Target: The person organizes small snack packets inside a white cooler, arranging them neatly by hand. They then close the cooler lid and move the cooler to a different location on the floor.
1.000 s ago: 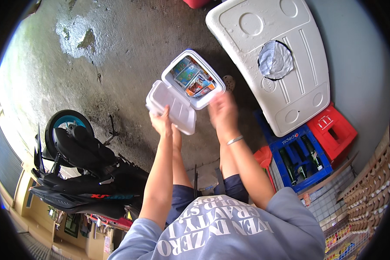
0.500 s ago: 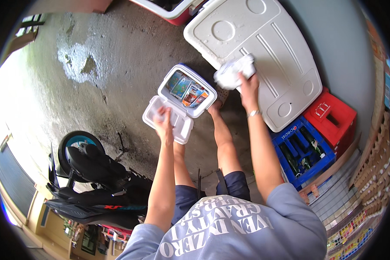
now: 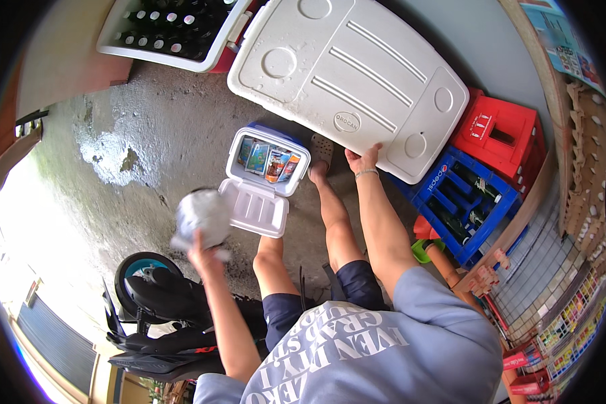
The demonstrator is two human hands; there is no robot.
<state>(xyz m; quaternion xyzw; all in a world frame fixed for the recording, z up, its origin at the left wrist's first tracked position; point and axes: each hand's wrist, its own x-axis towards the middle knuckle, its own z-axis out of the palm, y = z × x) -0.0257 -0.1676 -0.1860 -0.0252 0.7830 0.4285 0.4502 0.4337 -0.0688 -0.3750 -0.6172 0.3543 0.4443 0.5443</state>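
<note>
My left hand [image 3: 205, 259] is wrapped round a crumpled white cloth [image 3: 205, 219], smeared by motion, left of the small cooler. At the near edge of a large white cooler lid [image 3: 384, 74], my right hand [image 3: 363, 160] grips the rim, some fingers hidden. Between the hands stands a small blue and white cooler [image 3: 234, 161] on the ground. Its white lid [image 3: 259, 209] hangs open toward me. Inside lie several colourful flat packets [image 3: 276, 163].
A red and white cooler [image 3: 205, 65] full of capped bottles stands at far left of the big lid. Blue [image 3: 444, 202] and red [image 3: 495, 135] bottle crates are at right. A black motorbike [image 3: 175, 303] stands at lower left. Wet patches [image 3: 121, 151] mark the concrete.
The white cloth has passed from my right hand to my left, which swung left off the small cooler's lid. My right hand has come down to the big lid's near edge. The view has shifted.
</note>
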